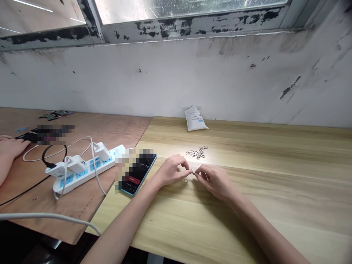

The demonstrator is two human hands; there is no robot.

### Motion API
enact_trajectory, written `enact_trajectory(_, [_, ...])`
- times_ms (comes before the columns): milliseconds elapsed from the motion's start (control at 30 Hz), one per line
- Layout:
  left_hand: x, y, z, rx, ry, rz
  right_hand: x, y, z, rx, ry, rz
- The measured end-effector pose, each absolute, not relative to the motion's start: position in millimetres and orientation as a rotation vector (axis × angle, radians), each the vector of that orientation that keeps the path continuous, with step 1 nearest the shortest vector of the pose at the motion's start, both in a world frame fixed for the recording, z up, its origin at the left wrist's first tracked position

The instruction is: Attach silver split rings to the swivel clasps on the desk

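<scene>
The person is resting both forearms on a light wooden bench, with the two hands drawn close together near the middle of it. The left hand is curling its fingers in, thumb and forefinger pinching narrow at the tips. The right hand is doing the same from the other side, and its fingertips are meeting those of the left. Between the two pinches a small metal piece is being held just above the bench; it is too small to tell its exact shape.

A loose ring is lying flat on the bench just below the left hand's fingertips. A pile of rings is lying a little farther back, near both hands but apart from them. Well behind it, a white bag is leaning by the wall.

To the left of the left hand, a phone is lying face up with its screen lit, at the edge of the bench. Beside it, on a darker brown bench, a power strip is carrying white chargers with a cable looping away. At the far left edge another person's hand is resting on that darker bench.
</scene>
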State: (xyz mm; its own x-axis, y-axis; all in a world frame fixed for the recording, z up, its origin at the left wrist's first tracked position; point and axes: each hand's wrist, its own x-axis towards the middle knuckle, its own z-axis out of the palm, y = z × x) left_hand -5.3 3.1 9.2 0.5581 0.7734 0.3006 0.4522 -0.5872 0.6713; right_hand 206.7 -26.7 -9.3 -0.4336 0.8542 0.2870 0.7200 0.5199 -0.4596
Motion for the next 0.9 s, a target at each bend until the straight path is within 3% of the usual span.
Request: enact_trajectory(900, [-1, 6, 4, 2.081, 0.939, 0.997, 201, -29, -16, -1.217, -2.116, 0.390])
